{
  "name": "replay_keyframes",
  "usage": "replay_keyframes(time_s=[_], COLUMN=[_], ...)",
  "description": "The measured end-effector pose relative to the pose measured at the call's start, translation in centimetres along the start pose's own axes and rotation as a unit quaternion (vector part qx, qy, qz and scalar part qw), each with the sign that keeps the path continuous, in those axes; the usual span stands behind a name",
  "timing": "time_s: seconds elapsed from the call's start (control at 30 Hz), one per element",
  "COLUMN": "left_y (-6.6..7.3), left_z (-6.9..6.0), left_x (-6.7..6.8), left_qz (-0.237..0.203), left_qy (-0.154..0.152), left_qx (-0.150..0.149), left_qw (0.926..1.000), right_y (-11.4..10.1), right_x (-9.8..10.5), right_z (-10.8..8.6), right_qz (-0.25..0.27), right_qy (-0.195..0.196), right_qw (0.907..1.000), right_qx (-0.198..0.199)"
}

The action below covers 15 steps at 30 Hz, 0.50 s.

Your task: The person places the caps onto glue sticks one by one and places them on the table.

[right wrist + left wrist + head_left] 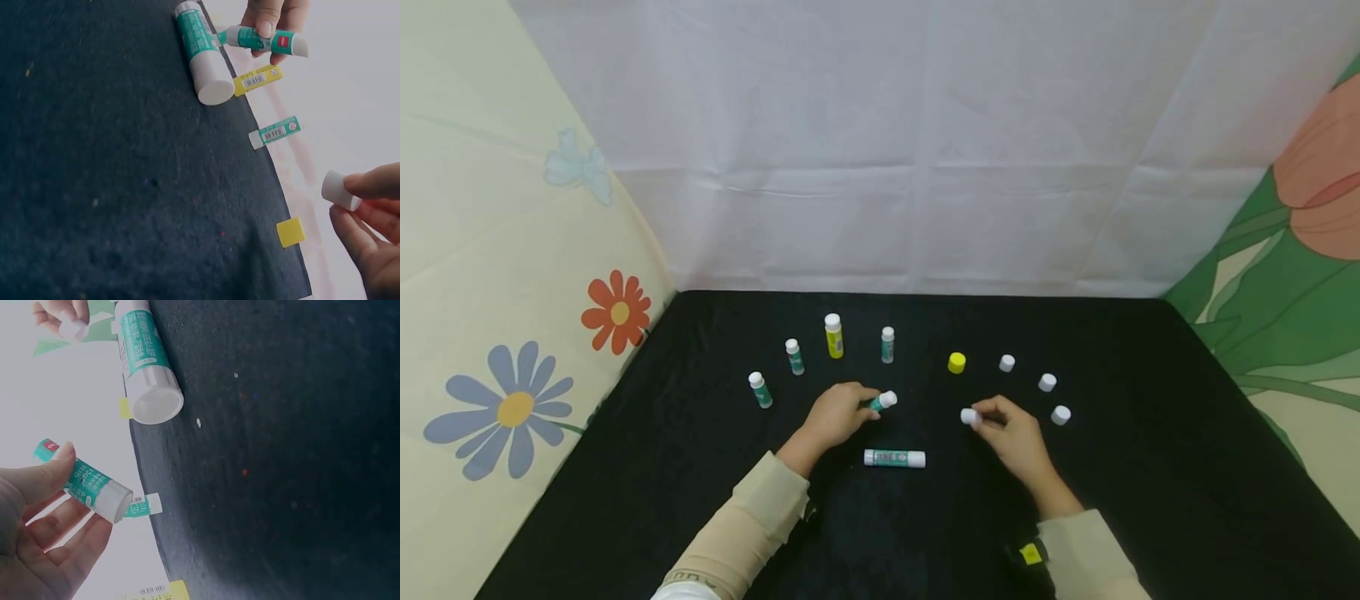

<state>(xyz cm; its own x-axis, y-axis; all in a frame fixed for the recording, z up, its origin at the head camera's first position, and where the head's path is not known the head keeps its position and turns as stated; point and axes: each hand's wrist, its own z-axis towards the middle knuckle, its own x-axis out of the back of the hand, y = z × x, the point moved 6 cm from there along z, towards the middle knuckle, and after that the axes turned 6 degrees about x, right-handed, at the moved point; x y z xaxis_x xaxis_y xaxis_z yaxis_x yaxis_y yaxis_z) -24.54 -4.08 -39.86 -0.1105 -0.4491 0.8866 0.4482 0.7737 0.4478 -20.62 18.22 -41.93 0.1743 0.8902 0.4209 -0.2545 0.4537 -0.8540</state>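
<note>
Held stick: a small green-labelled plastic glue stick with white ends (883, 402), above the table's middle, tilted, a white end towards the right.
Left grip: the left hand (837, 414) pinches that stick's labelled barrel between thumb and fingers.
Held cap: a short white plastic cylinder (970, 416), to the right of the held stick and well apart from it.
Right grip: the right hand (1015, 439) pinches the cap narrowly between thumb and fingertips.
Lying stick: a larger green-and-white plastic glue stick (894, 458), flat on its side, nearer the person than the held stick.
Standing sticks: three white-topped green glue sticks (795, 358) and one white-topped yellow glue stick (834, 337), upright in an arc beyond the left hand.
Loose caps: one yellow plastic cap (957, 362) and three white plastic caps (1047, 382), curving around beyond the right hand.
Surface: black cloth (895, 533), specked in the wrist views.
Backdrop: white fabric (917, 150), flower-printed cloth (512, 250) at left.
Sleeves: beige cuffs (771, 492).
</note>
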Motion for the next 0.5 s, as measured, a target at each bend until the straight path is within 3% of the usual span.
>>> replay_keyframes(time_s=[0.5], left_y=[0.2], left_z=[0.1], left_x=[-0.7], left_qz=[0.011], left_qy=[0.006], left_qx=[-0.006], left_qw=[0.9999], right_y=[-1.0], right_x=[-1.1], right_z=[0.1], right_qz=[0.048], right_qy=[-0.016], right_qw=[0.9986], right_qx=[-0.016])
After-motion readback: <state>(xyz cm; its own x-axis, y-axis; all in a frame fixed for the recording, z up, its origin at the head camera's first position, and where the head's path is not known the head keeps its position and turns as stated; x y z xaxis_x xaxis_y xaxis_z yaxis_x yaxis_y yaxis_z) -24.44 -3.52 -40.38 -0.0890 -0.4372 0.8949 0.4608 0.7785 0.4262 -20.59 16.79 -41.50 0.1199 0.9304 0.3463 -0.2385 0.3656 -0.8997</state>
